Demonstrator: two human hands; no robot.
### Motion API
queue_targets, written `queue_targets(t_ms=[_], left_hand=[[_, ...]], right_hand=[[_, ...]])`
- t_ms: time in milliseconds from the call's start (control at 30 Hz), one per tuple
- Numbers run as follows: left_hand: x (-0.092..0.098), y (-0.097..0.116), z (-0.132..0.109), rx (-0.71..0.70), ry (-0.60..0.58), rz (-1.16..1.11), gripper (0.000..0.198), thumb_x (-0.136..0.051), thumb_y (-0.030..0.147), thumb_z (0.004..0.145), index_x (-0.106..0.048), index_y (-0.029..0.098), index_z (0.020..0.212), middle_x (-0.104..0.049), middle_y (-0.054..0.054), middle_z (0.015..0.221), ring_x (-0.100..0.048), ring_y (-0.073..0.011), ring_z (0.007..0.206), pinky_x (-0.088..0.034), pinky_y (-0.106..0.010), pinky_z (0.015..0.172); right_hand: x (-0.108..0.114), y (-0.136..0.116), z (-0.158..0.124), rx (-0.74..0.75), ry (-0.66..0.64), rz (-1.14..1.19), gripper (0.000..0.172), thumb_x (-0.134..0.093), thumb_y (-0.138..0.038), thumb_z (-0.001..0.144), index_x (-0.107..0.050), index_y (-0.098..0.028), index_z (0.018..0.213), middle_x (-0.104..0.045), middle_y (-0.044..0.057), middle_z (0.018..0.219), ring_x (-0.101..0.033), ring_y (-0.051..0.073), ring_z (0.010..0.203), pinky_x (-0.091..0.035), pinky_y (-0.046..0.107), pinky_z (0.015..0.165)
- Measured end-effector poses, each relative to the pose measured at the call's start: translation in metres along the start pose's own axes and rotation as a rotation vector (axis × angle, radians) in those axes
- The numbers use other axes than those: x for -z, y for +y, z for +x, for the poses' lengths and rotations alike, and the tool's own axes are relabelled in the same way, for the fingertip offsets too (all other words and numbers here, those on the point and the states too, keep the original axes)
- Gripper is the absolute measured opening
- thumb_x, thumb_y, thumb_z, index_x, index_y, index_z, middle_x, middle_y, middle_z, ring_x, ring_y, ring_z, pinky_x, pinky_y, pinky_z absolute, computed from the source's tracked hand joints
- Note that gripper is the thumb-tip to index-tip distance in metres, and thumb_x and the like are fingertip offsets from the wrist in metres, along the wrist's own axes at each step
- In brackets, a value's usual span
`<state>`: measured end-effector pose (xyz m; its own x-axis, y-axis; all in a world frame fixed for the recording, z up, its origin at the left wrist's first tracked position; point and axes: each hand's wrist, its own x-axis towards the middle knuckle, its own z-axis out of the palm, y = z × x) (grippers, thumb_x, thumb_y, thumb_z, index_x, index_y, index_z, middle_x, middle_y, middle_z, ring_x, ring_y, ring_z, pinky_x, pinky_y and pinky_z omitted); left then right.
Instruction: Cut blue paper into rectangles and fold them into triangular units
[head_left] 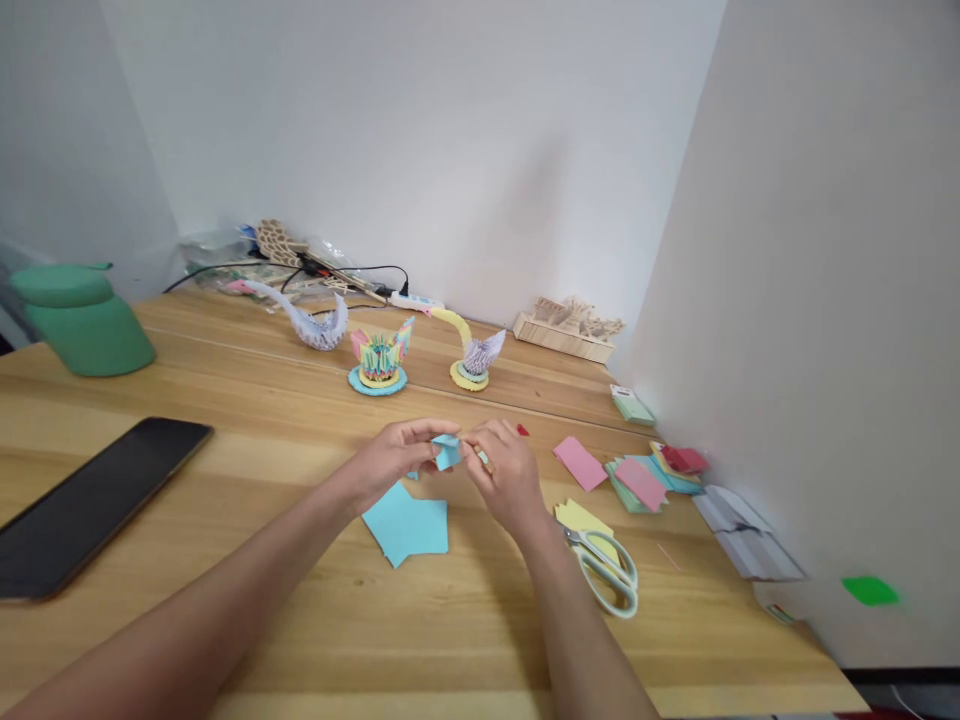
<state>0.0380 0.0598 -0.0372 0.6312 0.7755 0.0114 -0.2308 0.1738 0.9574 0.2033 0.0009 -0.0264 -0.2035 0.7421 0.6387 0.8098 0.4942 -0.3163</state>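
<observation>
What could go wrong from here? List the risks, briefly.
1. The small blue paper piece is pinched only at the fingertips of the left hand and right hand; a slack grip could skew or drop it.
2. The scissors lie right beside the right forearm, so a sweep might knock them.
3. The loose blue sheets under the wrists could slide.

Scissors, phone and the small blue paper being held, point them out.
scissors [609, 572]: head view, on the handles.
phone [90, 500]: head view, mid-screen.
small blue paper [448, 452]: head view, its face between both hands.
</observation>
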Motion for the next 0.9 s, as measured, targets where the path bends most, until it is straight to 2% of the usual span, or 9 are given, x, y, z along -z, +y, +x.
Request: queue_targets(t_ms=[133, 200, 300, 433, 533, 667, 767, 900], left_hand=[[0.0, -0.002, 0.002, -0.097, 0.076, 0.421, 0.016, -0.062, 0.03, 0.071, -0.071, 0.018, 0.077, -0.065, 0.0, 0.064, -0.054, -0.0144, 0.058, -0.039, -0.023, 0.054], [0.001, -0.002, 0.002, -0.128, 0.136, 0.507, 0.021, -0.059, 0.035, 0.074, -0.068, 0.018, 0.064, -0.062, 0.001, 0.057, -0.052, -0.0136, 0.052, -0.037, -0.022, 0.05], [0.002, 0.0, 0.002, -0.137, 0.186, 0.356, 0.031, -0.057, 0.042, 0.076, -0.06, 0.017, 0.059, -0.059, 0.0, 0.052, -0.051, -0.0129, 0.049, -0.038, -0.023, 0.05], [0.0, 0.0, 0.001, -0.127, 0.207, 0.171, 0.033, -0.058, 0.046, 0.075, -0.057, 0.016, 0.062, -0.054, 0.002, 0.05, -0.048, -0.0108, 0.048, -0.038, -0.022, 0.05], [-0.003, -0.001, 0.001, -0.109, 0.193, 0.174, 0.031, -0.061, 0.045, 0.073, -0.059, 0.015, 0.067, -0.053, 0.002, 0.049, -0.048, -0.0109, 0.048, -0.038, -0.022, 0.049], [-0.005, -0.001, 0.001, -0.081, 0.179, 0.217, 0.031, -0.062, 0.045, 0.072, -0.06, 0.015, 0.068, -0.057, 0.001, 0.05, -0.051, -0.0118, 0.049, -0.039, -0.023, 0.051], [-0.003, 0.001, 0.002, -0.047, 0.168, 0.26, 0.035, -0.062, 0.046, 0.071, -0.058, 0.014, 0.057, -0.057, -0.001, 0.049, -0.05, -0.0113, 0.048, -0.038, -0.023, 0.05], [0.0, 0.002, 0.002, -0.033, 0.197, 0.259, 0.031, -0.061, 0.041, 0.071, -0.059, 0.014, 0.055, -0.057, 0.0, 0.049, -0.049, -0.0105, 0.048, -0.038, -0.022, 0.05]], right_hand=[[-0.003, -0.001, 0.0, 0.048, 0.02, -0.04, 0.018, -0.046, -0.02, 0.089, -0.063, -0.021, 0.093, -0.063, 0.007, 0.083, -0.054, 0.02, 0.081, -0.042, 0.033, 0.071], [-0.004, -0.001, -0.001, 0.044, 0.087, -0.045, 0.022, -0.046, -0.02, 0.089, -0.061, -0.022, 0.105, -0.065, 0.008, 0.091, -0.054, 0.021, 0.085, -0.043, 0.035, 0.074], [-0.006, 0.0, -0.003, 0.027, 0.167, -0.047, 0.03, -0.044, -0.016, 0.089, -0.056, -0.022, 0.115, -0.065, 0.008, 0.098, -0.055, 0.021, 0.089, -0.043, 0.036, 0.077], [-0.012, 0.001, -0.004, 0.046, 0.108, -0.026, 0.035, -0.042, -0.01, 0.087, -0.053, -0.021, 0.118, -0.065, 0.008, 0.105, -0.056, 0.021, 0.093, -0.043, 0.037, 0.08], [-0.016, 0.0, -0.005, 0.087, 0.074, -0.023, 0.027, -0.046, -0.011, 0.086, -0.058, -0.02, 0.108, -0.068, 0.007, 0.095, -0.058, 0.02, 0.086, -0.044, 0.035, 0.075], [-0.016, 0.001, -0.005, 0.113, 0.128, -0.012, 0.019, -0.046, -0.009, 0.086, -0.062, -0.02, 0.086, -0.069, 0.005, 0.08, -0.058, 0.018, 0.076, -0.045, 0.033, 0.07], [-0.016, 0.004, -0.005, 0.111, 0.161, 0.0, 0.02, -0.045, -0.008, 0.086, -0.062, -0.019, 0.086, -0.069, 0.006, 0.08, -0.059, 0.018, 0.078, -0.046, 0.032, 0.071], [-0.019, 0.008, -0.005, 0.109, 0.13, 0.021, 0.019, -0.047, -0.008, 0.086, -0.062, -0.02, 0.088, -0.069, 0.005, 0.083, -0.059, 0.018, 0.079, -0.047, 0.032, 0.072]])
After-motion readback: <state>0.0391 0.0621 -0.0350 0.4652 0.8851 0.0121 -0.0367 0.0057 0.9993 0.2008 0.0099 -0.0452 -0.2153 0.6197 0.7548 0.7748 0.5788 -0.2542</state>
